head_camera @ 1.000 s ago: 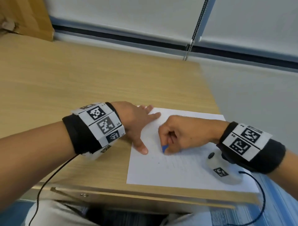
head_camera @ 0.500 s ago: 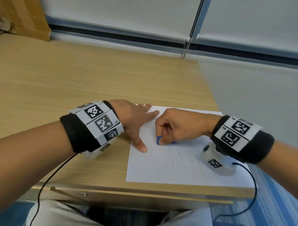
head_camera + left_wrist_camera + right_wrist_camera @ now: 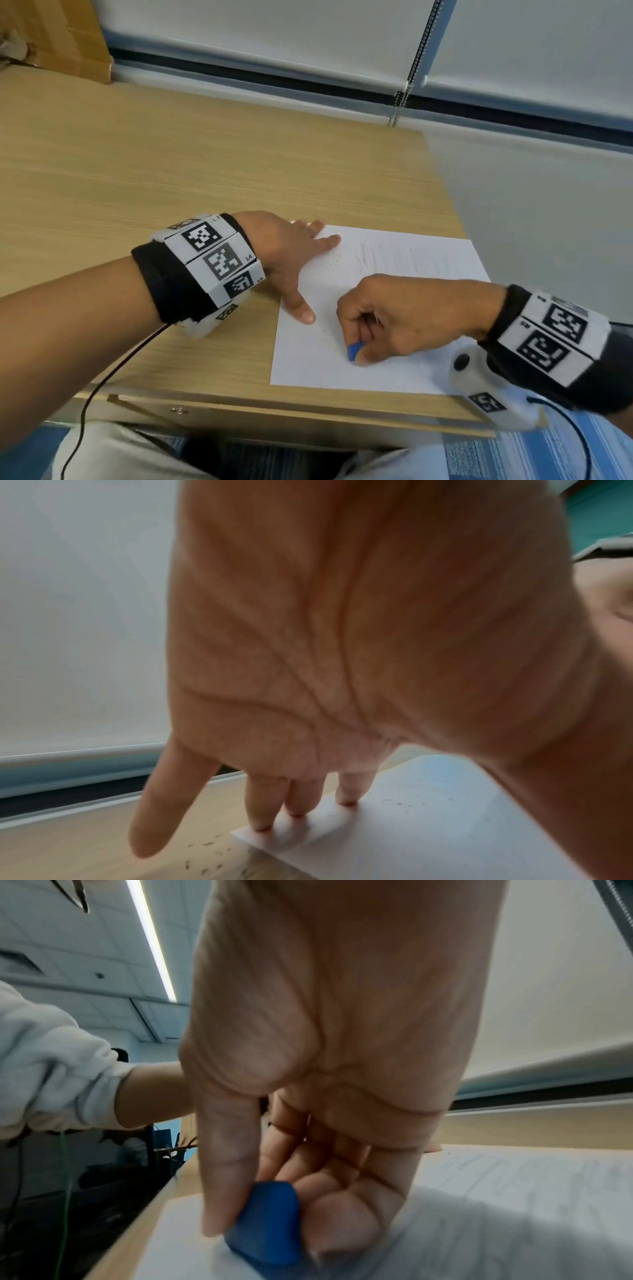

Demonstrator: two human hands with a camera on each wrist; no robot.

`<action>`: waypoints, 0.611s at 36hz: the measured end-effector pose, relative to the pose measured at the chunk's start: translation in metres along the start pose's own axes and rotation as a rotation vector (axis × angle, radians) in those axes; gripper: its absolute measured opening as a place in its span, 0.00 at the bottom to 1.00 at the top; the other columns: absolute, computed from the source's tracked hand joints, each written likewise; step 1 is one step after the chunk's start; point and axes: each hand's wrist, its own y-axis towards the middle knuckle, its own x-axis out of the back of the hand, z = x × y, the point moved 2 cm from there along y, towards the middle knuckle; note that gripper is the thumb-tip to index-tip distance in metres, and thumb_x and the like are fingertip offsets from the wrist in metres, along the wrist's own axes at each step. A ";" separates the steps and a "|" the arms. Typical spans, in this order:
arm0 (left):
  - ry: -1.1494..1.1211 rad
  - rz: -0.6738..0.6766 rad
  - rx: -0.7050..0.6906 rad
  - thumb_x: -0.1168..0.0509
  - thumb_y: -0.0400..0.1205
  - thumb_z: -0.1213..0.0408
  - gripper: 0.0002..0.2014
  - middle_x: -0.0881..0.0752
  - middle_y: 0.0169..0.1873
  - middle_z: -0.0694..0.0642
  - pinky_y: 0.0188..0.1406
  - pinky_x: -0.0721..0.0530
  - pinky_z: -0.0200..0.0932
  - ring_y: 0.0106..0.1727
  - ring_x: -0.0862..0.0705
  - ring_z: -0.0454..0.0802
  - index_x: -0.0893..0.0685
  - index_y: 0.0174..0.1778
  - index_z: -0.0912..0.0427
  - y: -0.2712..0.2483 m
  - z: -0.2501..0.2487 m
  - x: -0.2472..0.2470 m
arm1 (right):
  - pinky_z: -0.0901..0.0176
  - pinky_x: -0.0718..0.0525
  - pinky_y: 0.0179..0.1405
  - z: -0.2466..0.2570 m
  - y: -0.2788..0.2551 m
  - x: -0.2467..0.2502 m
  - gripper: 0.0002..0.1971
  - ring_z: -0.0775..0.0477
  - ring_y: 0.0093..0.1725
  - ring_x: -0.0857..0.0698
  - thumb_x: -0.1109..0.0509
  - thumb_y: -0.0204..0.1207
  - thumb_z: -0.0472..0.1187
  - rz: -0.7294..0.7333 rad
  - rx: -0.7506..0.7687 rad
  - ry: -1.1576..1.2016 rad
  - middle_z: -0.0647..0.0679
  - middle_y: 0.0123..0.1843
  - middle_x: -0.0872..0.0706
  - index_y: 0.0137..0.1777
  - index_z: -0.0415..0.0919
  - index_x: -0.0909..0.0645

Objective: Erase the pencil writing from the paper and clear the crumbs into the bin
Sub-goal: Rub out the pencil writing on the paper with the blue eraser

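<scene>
A white sheet of paper (image 3: 404, 260) with faint pencil lines lies at the desk's near right corner. My left hand (image 3: 294, 253) lies flat with spread fingers on the sheet's upper left corner, thumb on its left edge; in the left wrist view its fingertips (image 3: 294, 808) press the paper (image 3: 428, 831). My right hand (image 3: 387, 318) pinches a small blue eraser (image 3: 354, 351) and presses it on the lower part of the sheet. In the right wrist view the eraser (image 3: 270, 1223) sits between thumb and curled fingers, on the paper (image 3: 514, 1191). Dark crumbs (image 3: 334, 263) dot the sheet.
The wooden desk (image 3: 171, 178) stretches bare to the left and back. More crumbs (image 3: 212, 856) lie on the wood beside the paper's corner. A cardboard box (image 3: 61, 37) stands at the far left. A blind's bead chain (image 3: 407, 82) hangs at the back. No bin is in view.
My right hand has slid the eraser down the sheet toward me, from the middle to the lower part. The left hand has stayed flat on the paper's corner.
</scene>
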 end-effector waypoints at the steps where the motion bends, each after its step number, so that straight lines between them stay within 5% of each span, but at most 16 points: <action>1: 0.001 0.004 0.002 0.28 0.68 0.32 0.65 0.72 0.83 0.50 0.82 0.44 0.62 0.86 0.62 0.52 0.73 0.82 0.45 -0.001 0.000 0.001 | 0.68 0.21 0.33 -0.001 0.000 0.000 0.03 0.56 0.32 0.20 0.24 0.73 0.37 0.001 -0.004 0.002 0.47 0.36 0.14 0.43 0.39 0.14; 6: 0.031 -0.004 -0.006 0.28 0.68 0.32 0.64 0.70 0.84 0.51 0.82 0.44 0.63 0.86 0.59 0.53 0.70 0.84 0.48 -0.004 -0.004 0.003 | 0.68 0.20 0.35 -0.006 -0.002 0.000 0.04 0.59 0.32 0.20 0.23 0.73 0.40 -0.050 -0.035 0.076 0.46 0.39 0.11 0.45 0.41 0.14; 10: -0.003 -0.017 -0.065 0.28 0.67 0.31 0.63 0.65 0.85 0.48 0.77 0.31 0.56 0.85 0.45 0.51 0.62 0.86 0.51 -0.006 -0.008 0.004 | 0.70 0.21 0.34 -0.007 -0.007 -0.006 0.04 0.61 0.32 0.22 0.24 0.74 0.41 -0.116 -0.017 0.058 0.54 0.36 0.15 0.45 0.42 0.15; 13: -0.033 -0.026 -0.081 0.29 0.62 0.26 0.67 0.63 0.86 0.50 0.79 0.33 0.56 0.86 0.49 0.51 0.59 0.86 0.55 -0.008 -0.015 0.001 | 0.72 0.23 0.32 -0.008 -0.009 -0.007 0.05 0.61 0.30 0.22 0.23 0.73 0.41 -0.164 -0.018 0.080 0.57 0.32 0.17 0.44 0.41 0.14; 17: 0.003 -0.017 -0.066 0.29 0.61 0.26 0.73 0.70 0.84 0.57 0.82 0.39 0.58 0.86 0.61 0.56 0.68 0.84 0.61 -0.007 -0.024 -0.007 | 0.71 0.20 0.33 -0.015 -0.009 0.004 0.05 0.62 0.28 0.17 0.21 0.71 0.40 -0.273 -0.081 0.103 0.57 0.29 0.14 0.43 0.41 0.13; 22: 0.042 -0.035 -0.061 0.30 0.60 0.23 0.74 0.71 0.83 0.58 0.79 0.36 0.58 0.86 0.61 0.58 0.70 0.83 0.62 -0.003 -0.024 -0.009 | 0.68 0.17 0.34 -0.016 -0.012 0.001 0.04 0.56 0.29 0.14 0.21 0.71 0.39 -0.261 -0.057 0.157 0.48 0.31 0.10 0.42 0.39 0.12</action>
